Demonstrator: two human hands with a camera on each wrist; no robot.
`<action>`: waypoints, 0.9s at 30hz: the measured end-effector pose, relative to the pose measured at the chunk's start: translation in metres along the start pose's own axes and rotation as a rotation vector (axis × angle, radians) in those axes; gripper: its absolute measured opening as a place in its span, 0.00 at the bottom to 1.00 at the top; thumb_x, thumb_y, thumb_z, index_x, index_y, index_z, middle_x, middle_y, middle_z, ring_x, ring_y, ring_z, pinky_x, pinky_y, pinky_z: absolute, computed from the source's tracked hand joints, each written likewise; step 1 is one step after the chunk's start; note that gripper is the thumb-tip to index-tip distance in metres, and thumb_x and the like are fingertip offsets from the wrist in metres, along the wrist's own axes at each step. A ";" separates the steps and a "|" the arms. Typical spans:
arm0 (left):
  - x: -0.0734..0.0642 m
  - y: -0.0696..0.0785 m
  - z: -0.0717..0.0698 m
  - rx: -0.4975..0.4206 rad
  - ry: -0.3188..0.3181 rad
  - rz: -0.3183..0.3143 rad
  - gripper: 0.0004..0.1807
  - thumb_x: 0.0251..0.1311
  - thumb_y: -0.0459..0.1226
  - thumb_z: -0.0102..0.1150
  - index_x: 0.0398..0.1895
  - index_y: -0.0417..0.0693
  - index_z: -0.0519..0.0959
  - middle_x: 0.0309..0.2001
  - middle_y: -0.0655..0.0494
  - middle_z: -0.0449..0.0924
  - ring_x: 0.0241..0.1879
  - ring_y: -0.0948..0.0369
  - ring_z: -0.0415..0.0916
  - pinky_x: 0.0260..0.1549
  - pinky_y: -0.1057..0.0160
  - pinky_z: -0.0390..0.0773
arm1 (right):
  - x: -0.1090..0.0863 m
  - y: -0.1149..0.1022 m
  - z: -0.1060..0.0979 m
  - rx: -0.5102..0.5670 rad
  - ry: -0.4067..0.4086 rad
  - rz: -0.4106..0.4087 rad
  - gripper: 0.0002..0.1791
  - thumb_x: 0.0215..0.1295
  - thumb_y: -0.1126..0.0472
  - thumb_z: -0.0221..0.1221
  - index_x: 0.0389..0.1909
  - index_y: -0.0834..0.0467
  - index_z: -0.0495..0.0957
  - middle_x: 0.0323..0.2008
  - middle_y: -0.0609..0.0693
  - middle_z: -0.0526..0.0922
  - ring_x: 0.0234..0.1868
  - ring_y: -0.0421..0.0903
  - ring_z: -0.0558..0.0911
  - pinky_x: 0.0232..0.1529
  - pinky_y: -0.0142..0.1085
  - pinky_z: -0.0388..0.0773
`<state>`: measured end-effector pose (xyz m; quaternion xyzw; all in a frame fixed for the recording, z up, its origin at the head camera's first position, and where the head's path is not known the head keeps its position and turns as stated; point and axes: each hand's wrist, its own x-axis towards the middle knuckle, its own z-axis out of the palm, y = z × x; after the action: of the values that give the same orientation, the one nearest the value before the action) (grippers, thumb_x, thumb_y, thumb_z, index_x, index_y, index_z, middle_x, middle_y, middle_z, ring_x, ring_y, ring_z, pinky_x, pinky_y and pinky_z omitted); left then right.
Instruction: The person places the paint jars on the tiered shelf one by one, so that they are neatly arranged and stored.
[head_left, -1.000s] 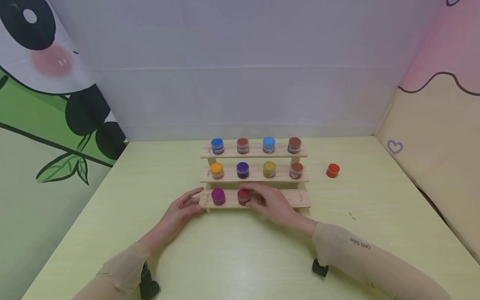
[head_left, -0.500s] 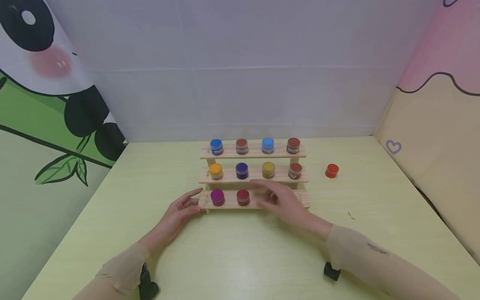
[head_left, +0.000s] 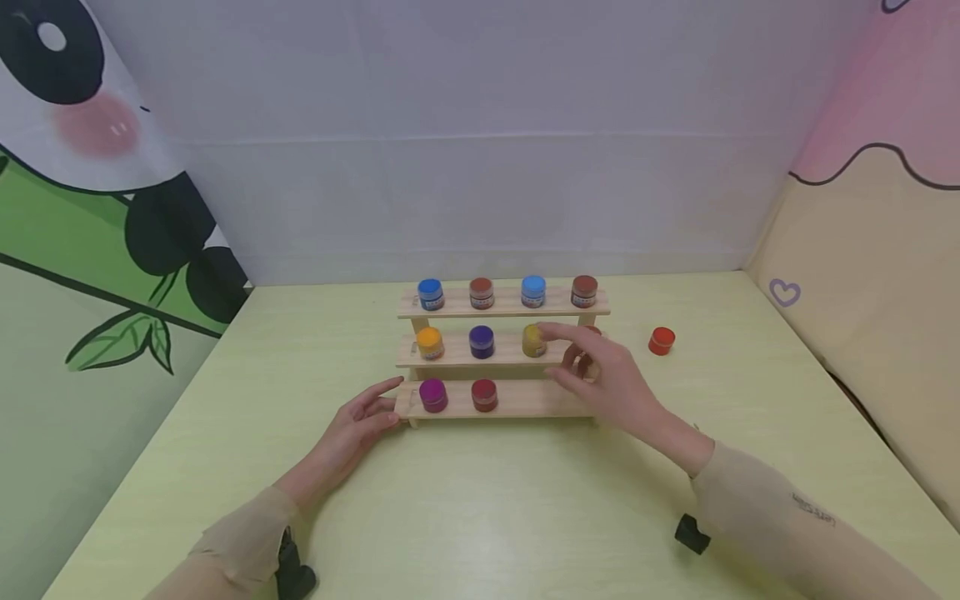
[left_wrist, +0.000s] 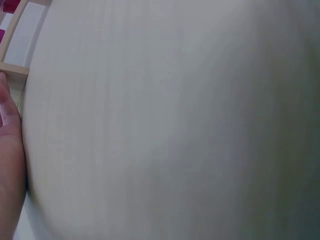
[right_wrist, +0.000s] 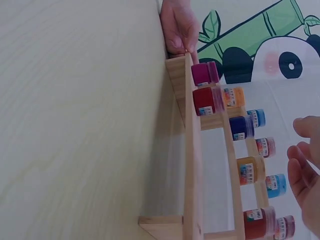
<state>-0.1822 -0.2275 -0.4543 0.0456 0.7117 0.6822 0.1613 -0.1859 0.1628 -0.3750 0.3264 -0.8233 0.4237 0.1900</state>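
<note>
A three-step wooden rack (head_left: pixel 525 400) bears small paint jars with coloured lids. My left hand (head_left: pixel 360 425) holds the left end of its lowest step, thumb at the front corner and index finger at the back. My right hand (head_left: pixel 607 375) hovers over the rack's right side, holding nothing, thumb and index finger apart. Its index fingertip overlaps the yellow paint jar (head_left: pixel 534 341) in the head view. A purple jar (head_left: pixel 432 395) and a dark red jar (head_left: pixel 484 396) stand on the lowest step. A brown-red jar (right_wrist: pixel 257 222) on the middle step is mostly hidden by my right hand in the head view.
An orange jar (head_left: pixel 430 342) and a dark blue jar (head_left: pixel 482 342) share the middle step. Several blue and brownish jars, including a light blue one (head_left: pixel 533 292), line the top step. One red jar (head_left: pixel 662 341) stands on the table (head_left: pixel 480 508), right of the rack.
My right hand has let go of the dark red jar on the lowest step and moved right and up, towards the yellow jar. My left hand keeps its place at the rack's end.
</note>
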 end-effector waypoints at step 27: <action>-0.001 0.001 0.000 -0.007 -0.007 0.003 0.35 0.70 0.35 0.55 0.77 0.48 0.54 0.49 0.64 0.81 0.51 0.69 0.80 0.54 0.73 0.78 | -0.004 0.062 -0.084 -0.236 0.137 -0.045 0.33 0.53 0.71 0.70 0.63 0.53 0.76 0.48 0.52 0.86 0.40 0.33 0.75 0.38 0.24 0.72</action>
<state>-0.1811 -0.2279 -0.4526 0.0487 0.7085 0.6849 0.1630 -0.2230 0.2595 -0.3650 0.2904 -0.8449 0.3409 0.2926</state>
